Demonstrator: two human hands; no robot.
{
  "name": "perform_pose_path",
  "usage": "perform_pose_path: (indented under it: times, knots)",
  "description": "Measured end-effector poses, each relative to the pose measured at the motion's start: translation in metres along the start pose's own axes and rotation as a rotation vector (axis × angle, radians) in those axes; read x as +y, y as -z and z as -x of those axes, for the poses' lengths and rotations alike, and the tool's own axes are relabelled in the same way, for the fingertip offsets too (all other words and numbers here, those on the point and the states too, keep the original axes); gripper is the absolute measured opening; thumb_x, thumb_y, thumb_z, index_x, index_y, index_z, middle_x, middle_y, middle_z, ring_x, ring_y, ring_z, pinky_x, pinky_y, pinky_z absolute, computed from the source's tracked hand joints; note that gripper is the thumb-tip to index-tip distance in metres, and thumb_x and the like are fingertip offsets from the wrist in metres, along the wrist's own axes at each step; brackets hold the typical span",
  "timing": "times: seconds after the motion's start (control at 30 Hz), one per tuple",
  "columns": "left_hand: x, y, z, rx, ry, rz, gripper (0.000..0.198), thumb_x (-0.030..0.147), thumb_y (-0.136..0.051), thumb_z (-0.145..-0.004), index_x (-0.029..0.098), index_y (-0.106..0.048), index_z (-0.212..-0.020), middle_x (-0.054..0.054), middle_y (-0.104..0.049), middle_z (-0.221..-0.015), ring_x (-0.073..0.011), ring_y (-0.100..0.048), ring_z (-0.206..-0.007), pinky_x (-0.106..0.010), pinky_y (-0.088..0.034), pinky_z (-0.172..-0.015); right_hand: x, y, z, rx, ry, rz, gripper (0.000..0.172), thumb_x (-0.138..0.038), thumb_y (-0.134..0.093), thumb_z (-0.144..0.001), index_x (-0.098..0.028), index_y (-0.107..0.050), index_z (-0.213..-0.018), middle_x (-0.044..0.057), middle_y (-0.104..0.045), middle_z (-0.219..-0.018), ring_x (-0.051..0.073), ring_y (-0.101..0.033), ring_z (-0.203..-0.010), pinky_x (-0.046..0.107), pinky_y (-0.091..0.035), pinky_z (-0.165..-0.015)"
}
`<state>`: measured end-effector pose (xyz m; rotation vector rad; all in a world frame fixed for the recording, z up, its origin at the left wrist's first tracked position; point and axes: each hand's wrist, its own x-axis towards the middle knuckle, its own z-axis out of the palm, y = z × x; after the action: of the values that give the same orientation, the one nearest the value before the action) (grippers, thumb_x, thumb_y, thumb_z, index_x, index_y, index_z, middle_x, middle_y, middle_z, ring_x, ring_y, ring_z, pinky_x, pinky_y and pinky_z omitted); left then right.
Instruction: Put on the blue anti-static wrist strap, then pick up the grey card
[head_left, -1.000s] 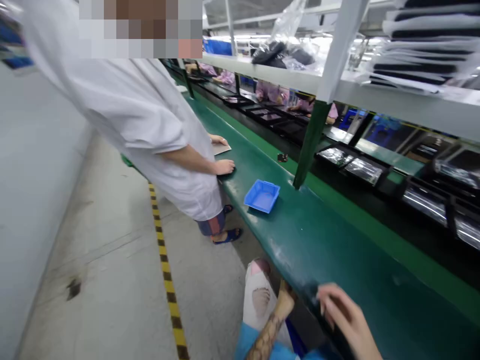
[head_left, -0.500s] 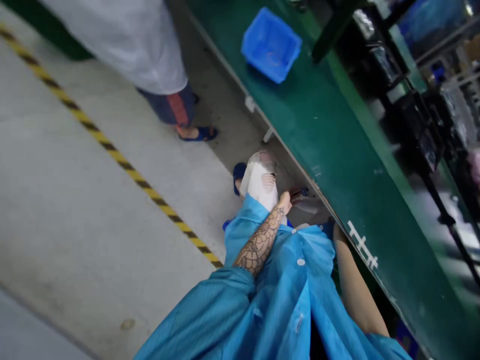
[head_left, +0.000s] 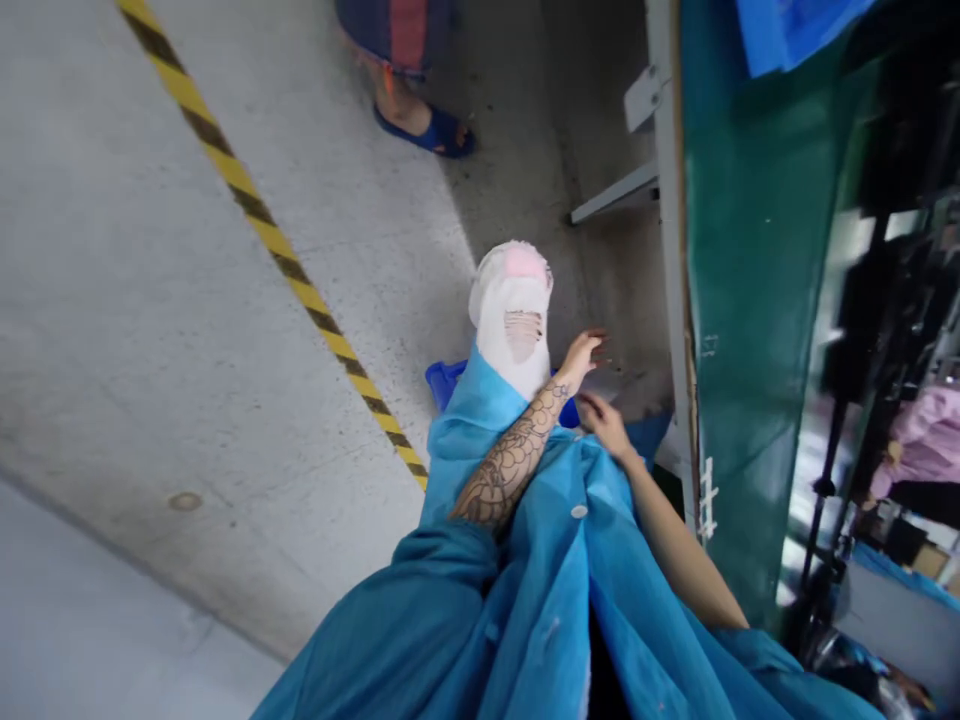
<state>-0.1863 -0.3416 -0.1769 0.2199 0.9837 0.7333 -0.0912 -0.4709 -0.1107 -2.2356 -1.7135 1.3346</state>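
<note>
The view looks steeply down at my own body, tilted sideways. My left hand [head_left: 581,358], on a tattooed forearm, is open with fingers spread, holding nothing, and hangs beyond my knee in white ripped trousers [head_left: 514,310]. My right hand [head_left: 606,427] is open too and lies close to my left, its fingers just over the front of my blue coat [head_left: 577,560]. Neither hand touches the green workbench [head_left: 750,300], which runs along the right side. Only a corner of the blue plastic tray [head_left: 802,25] shows at the top edge.
A grey concrete floor [head_left: 225,400] with yellow-and-black tape [head_left: 277,250] lies left of me. A co-worker's foot in a blue sandal [head_left: 427,130] stands at the top. Grey metal brackets [head_left: 615,195] sit under the bench. A person in pink [head_left: 919,450] is blurred beyond it.
The view has swung, carrying the bench to the right and the tray almost out of frame. My right hand has moved away from the bench edge toward my left hand.
</note>
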Motion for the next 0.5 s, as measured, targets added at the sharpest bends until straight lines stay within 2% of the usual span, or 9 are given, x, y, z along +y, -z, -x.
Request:
perform_pose_path:
  times: [0.1,0.13,0.2,0.27,0.33,0.43,0.5]
  knots:
    - [0.016,-0.028,0.026,-0.183,0.044,0.075,0.031,0.037,-0.048,-0.110,0.020,-0.071,-0.122,-0.011,-0.078,-0.122,-0.0261,-0.072,-0.118,-0.047,-0.054,-0.107,0.003,-0.009,0.037,-0.076,0.023,-0.103,0.030,-0.039,-0.055,-0.112,-0.024,-0.076,-0.125,0.008,-0.078,-0.122,0.025,-0.073,-0.115,0.045,-0.056,-0.110]
    - [0.020,-0.041,0.034,-0.233,0.047,0.108,0.041,0.040,-0.038,-0.113,0.016,-0.069,-0.123,-0.011,-0.077,-0.123,-0.0264,-0.070,-0.122,-0.049,-0.050,-0.109,0.004,-0.012,0.053,-0.071,0.025,-0.136,0.031,-0.038,-0.052,-0.112,-0.025,-0.076,-0.127,0.007,-0.078,-0.123,0.025,-0.072,-0.117,0.043,-0.055,-0.111]
    - [0.021,-0.069,0.048,-0.285,0.036,0.174,0.067,0.036,-0.006,-0.114,0.001,-0.062,-0.125,-0.015,-0.073,-0.121,-0.0247,-0.065,-0.127,-0.054,-0.042,-0.109,0.009,-0.020,0.086,-0.025,0.027,-0.201,0.030,-0.037,-0.054,-0.111,-0.027,-0.076,-0.128,0.006,-0.078,-0.127,0.024,-0.071,-0.122,0.041,-0.052,-0.114]
    - [0.018,-0.089,0.057,-0.301,0.022,0.183,0.069,0.045,-0.009,-0.114,0.001,-0.061,-0.124,-0.015,-0.073,-0.121,-0.0230,-0.065,-0.124,-0.050,-0.046,-0.109,0.018,-0.033,0.119,0.074,0.015,-0.275,0.027,-0.039,-0.058,-0.109,-0.026,-0.077,-0.123,0.007,-0.079,-0.122,0.025,-0.071,-0.119,0.043,-0.051,-0.113]
    - [0.016,-0.097,0.060,-0.313,-0.014,0.146,0.066,0.067,-0.030,-0.110,0.012,-0.065,-0.121,-0.013,-0.076,-0.124,-0.0242,-0.067,-0.120,-0.043,-0.055,-0.106,0.031,-0.053,0.148,0.247,-0.022,-0.377,0.026,-0.042,-0.060,-0.108,-0.025,-0.078,-0.116,0.009,-0.080,-0.115,0.026,-0.072,-0.112,0.045,-0.052,-0.109]
    - [0.024,-0.096,0.054,-0.356,-0.180,0.093,0.077,0.079,-0.025,-0.105,0.018,-0.068,-0.120,-0.010,-0.077,-0.125,-0.0250,-0.066,-0.125,-0.045,-0.056,-0.109,0.060,-0.082,0.176,0.643,-0.135,-0.589,0.031,-0.047,-0.059,-0.107,-0.022,-0.076,-0.109,0.011,-0.078,-0.112,0.026,-0.070,-0.111,0.045,-0.052,-0.108]
    - [0.034,-0.098,0.048,-0.412,-0.225,0.013,0.078,0.082,-0.025,-0.103,0.021,-0.068,-0.125,-0.006,-0.077,-0.127,-0.0229,-0.061,-0.132,-0.045,-0.054,-0.112,0.089,-0.084,0.187,0.930,-0.218,-0.764,0.034,-0.050,-0.058,-0.108,-0.020,-0.073,-0.116,0.011,-0.075,-0.118,0.025,-0.068,-0.114,0.043,-0.054,-0.106]
